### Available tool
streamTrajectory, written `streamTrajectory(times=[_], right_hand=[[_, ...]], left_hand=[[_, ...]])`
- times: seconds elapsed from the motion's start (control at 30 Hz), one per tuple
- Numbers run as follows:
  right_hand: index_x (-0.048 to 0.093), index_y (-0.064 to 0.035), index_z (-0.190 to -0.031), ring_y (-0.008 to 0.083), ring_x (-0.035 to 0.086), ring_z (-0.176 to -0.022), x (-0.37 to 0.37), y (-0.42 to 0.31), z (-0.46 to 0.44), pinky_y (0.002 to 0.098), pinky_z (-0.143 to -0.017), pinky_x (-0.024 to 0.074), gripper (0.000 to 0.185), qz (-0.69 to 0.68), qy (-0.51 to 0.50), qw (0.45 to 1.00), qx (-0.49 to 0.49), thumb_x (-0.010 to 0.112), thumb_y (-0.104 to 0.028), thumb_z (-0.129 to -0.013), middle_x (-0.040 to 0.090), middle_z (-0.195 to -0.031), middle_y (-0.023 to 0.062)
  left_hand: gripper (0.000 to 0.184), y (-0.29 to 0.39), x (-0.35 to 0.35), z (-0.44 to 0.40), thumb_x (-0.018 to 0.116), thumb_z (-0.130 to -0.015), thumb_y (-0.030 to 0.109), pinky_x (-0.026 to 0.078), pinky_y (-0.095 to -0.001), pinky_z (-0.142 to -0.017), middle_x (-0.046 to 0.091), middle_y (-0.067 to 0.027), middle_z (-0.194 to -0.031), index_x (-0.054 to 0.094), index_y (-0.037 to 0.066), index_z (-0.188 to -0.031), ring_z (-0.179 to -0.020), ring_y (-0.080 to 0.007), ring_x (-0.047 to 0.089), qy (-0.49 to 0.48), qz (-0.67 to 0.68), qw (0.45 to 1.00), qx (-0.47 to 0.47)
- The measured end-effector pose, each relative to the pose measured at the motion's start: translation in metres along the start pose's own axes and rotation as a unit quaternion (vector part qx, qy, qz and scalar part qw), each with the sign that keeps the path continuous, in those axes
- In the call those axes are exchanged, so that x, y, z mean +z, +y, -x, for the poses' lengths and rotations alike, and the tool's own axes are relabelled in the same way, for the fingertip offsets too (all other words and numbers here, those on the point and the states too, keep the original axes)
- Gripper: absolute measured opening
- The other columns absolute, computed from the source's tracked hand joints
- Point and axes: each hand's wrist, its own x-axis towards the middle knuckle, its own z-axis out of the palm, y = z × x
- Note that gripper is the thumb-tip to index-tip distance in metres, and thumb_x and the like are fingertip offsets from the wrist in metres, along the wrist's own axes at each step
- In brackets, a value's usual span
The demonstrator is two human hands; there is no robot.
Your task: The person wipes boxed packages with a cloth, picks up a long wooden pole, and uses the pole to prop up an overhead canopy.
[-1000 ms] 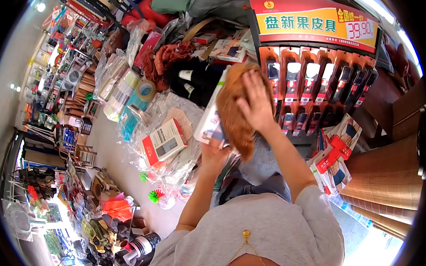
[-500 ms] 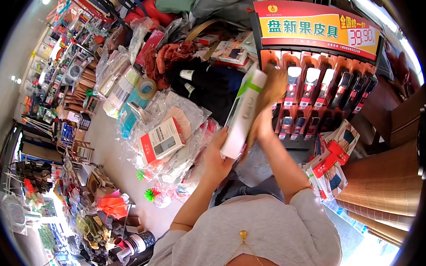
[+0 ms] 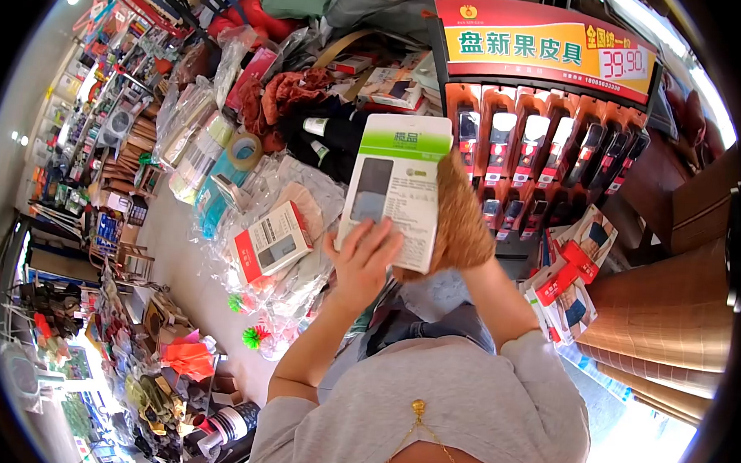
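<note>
My left hand (image 3: 365,256) grips the lower part of a flat white and green cardboard box (image 3: 400,192), fingers spread over its printed face. That face has a dark window or picture and small text, and it is turned up toward me. Against the box's right edge lies a brown, fuzzy-looking cloth (image 3: 461,214). My right hand (image 3: 482,270) is at this cloth and mostly covered by it, so its fingers are hidden. A red and white box (image 3: 272,243) lies on clear plastic packaging, left of my left hand.
A display rack (image 3: 545,140) of packaged belts with a price sign stands at the front right. Tape rolls (image 3: 244,151), dark clothing (image 3: 308,135) and plastic-wrapped goods cover the pile ahead. More boxes (image 3: 566,299) and brown rolled mats (image 3: 653,323) are on the right.
The box has turned from edge-on to show its broad printed face and tilted left. My left hand has shifted onto that face. The brown cloth has moved lower along the right edge.
</note>
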Motion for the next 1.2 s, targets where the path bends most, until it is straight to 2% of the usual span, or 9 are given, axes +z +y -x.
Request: streamTrajectory(times=[0.37, 0.47, 0.7, 0.77, 0.83, 0.97, 1.03, 1.1, 1.2], right_hand=[[0.044, -0.015, -0.116, 0.0096, 0.056, -0.076, -0.032, -0.003, -0.022, 0.0248, -0.061, 0.0484, 0.037, -0.455, 0.154, 0.783, 0.395, 0.06, -0.027, -0.085, 0.054, -0.092, -0.0011], [0.047, -0.0133, -0.114, 0.0109, 0.056, -0.077, -0.031, 0.031, -0.016, 0.0257, -0.062, 0.0493, 0.033, -0.454, 0.111, 0.785, 0.406, 0.059, -0.026, -0.086, 0.054, -0.092, -0.0003], [0.049, -0.0022, -0.109, 0.0224, 0.052, -0.092, -0.063, -0.009, -0.055, 0.0338, -0.083, 0.0403, 0.037, -0.449, 0.085, 0.784, 0.421, 0.035, -0.032, -0.091, 0.054, -0.111, 0.0123], [0.049, -0.0016, -0.11, 0.0232, 0.056, -0.082, -0.06, 0.01, -0.039, 0.0337, -0.078, 0.0445, 0.042, -0.496, 0.166, 0.831, 0.191, 0.034, -0.036, -0.091, 0.059, -0.101, 0.0113], [0.048, -0.0028, -0.111, 0.0217, 0.056, -0.088, -0.072, 0.016, -0.024, 0.0329, -0.081, 0.044, 0.042, 0.113, 0.142, 0.981, 0.066, 0.035, -0.037, -0.091, 0.058, -0.103, 0.011], [0.06, -0.0069, -0.08, 0.0245, 0.054, -0.089, -0.047, -0.005, 0.005, 0.0361, -0.097, 0.0319, 0.028, 0.058, -0.207, 0.972, -0.095, 0.053, -0.033, -0.074, 0.058, -0.094, 0.0157], [0.064, -0.0089, -0.09, 0.0268, 0.05, -0.101, -0.017, -0.024, 0.014, 0.041, -0.103, 0.0248, 0.038, 0.187, -0.368, 0.89, -0.192, 0.055, -0.042, -0.073, 0.056, -0.106, 0.014], [0.036, -0.0115, -0.132, 0.0276, 0.026, -0.129, -0.01, -0.038, 0.002, 0.0427, -0.107, 0.018, 0.069, 0.251, -0.357, 0.88, -0.187, 0.044, -0.057, -0.081, 0.029, -0.14, 0.0108], [0.031, -0.012, -0.136, 0.0297, 0.018, -0.133, -0.011, -0.026, -0.034, 0.0397, -0.109, 0.0144, 0.077, 0.247, -0.317, 0.908, -0.122, 0.038, -0.064, -0.08, 0.023, -0.143, 0.0122]], left_hand=[[0.07, 0.004, -0.014, 0.006, 0.065, -0.067, 0.008, 0.024, -0.0438, -0.1, 0.039, -0.0183, -0.132, 0.036, 0.008, -0.131, -0.119, -0.029, 0.039, 0.054, 0.33, 0.927, -0.167], [0.075, -0.012, -0.012, 0.001, 0.068, -0.073, 0.011, 0.033, -0.0328, -0.096, 0.043, -0.0116, -0.125, 0.025, -0.001, -0.133, -0.115, -0.0197, 0.041, -0.178, 0.682, 0.606, -0.368], [0.071, -0.012, 0.008, 0.014, 0.066, -0.071, 0.004, 0.035, -0.0318, -0.095, 0.047, -0.0087, -0.119, 0.029, 0.001, -0.132, -0.109, -0.0183, 0.045, -0.146, 0.673, 0.634, -0.352], [0.07, -0.015, 0.009, 0.012, 0.064, -0.07, 0.0, 0.035, -0.0315, -0.095, 0.046, -0.0092, -0.12, 0.031, 0.001, -0.131, -0.11, -0.0186, 0.045, -0.107, 0.693, 0.61, -0.368], [0.07, -0.018, 0.012, 0.008, 0.062, -0.069, -0.003, 0.037, -0.0321, -0.094, 0.046, -0.0092, -0.12, 0.03, 0.002, -0.131, -0.11, -0.0188, 0.046, -0.073, 0.698, 0.588, -0.402], [0.071, -0.013, 0.021, -0.008, 0.058, -0.069, -0.006, 0.038, -0.0333, -0.094, 0.047, -0.0099, -0.118, 0.027, 0.002, -0.132, -0.109, -0.0207, 0.048, -0.042, 0.76, 0.516, -0.393], [0.067, -0.01, 0.046, -0.001, 0.062, -0.075, 0.008, 0.037, -0.0379, -0.096, 0.044, -0.0101, -0.123, 0.028, 0.003, -0.132, -0.116, -0.0226, 0.042, 0.015, 0.698, 0.637, -0.327], [0.067, -0.002, 0.05, -0.006, 0.064, -0.076, 0.012, 0.036, -0.0373, -0.097, 0.04, -0.0097, -0.127, 0.029, 0.006, -0.132, -0.121, -0.0217, 0.037, 0.068, 0.713, 0.649, -0.258], [0.07, 0.007, 0.021, -0.015, 0.068, -0.073, 0.01, 0.039, -0.0349, -0.095, 0.039, -0.008, -0.127, 0.029, 0.008, -0.132, -0.119, -0.02, 0.037, -0.065, 0.766, 0.57, -0.29]])
